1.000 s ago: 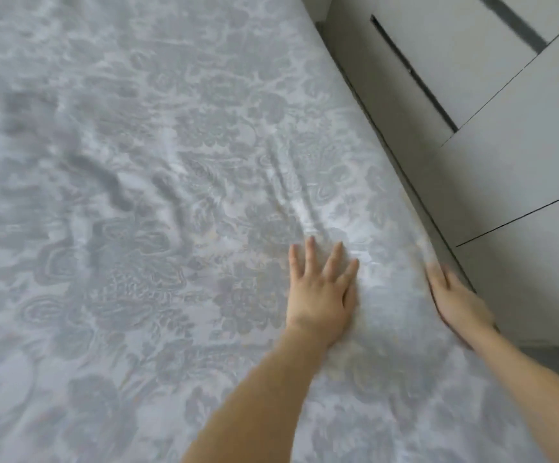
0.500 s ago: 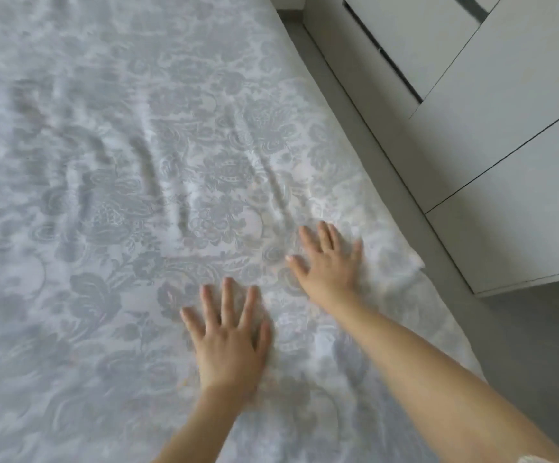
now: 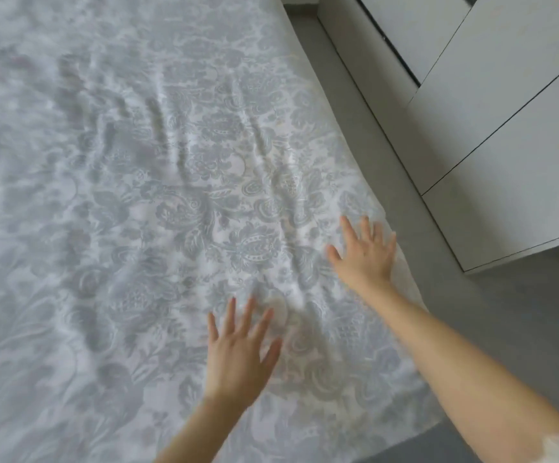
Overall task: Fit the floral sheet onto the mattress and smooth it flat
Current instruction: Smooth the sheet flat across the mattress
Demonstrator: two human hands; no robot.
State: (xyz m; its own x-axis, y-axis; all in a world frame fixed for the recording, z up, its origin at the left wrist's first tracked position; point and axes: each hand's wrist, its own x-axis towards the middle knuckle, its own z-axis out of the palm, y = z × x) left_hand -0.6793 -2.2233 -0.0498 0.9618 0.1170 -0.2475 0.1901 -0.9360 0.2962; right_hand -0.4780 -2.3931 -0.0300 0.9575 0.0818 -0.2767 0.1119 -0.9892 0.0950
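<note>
The floral sheet (image 3: 158, 202), pale grey with a white leaf and flower print, covers the mattress across most of the view. Soft wrinkles run through its middle and upper left. My left hand (image 3: 238, 352) lies flat on the sheet near the bottom centre, fingers spread and straight. My right hand (image 3: 366, 255) presses flat on the sheet close to the mattress's right edge, fingers spread. Neither hand holds any cloth.
White cabinet fronts with dark seams (image 3: 492, 135) stand to the right of the bed. A narrow strip of grey floor (image 3: 505, 322) separates the bed's right edge from them.
Both hands have slid over the sheet. My right hand came off the bed's side edge onto the top, then drifted right. My left hand moved down and left.
</note>
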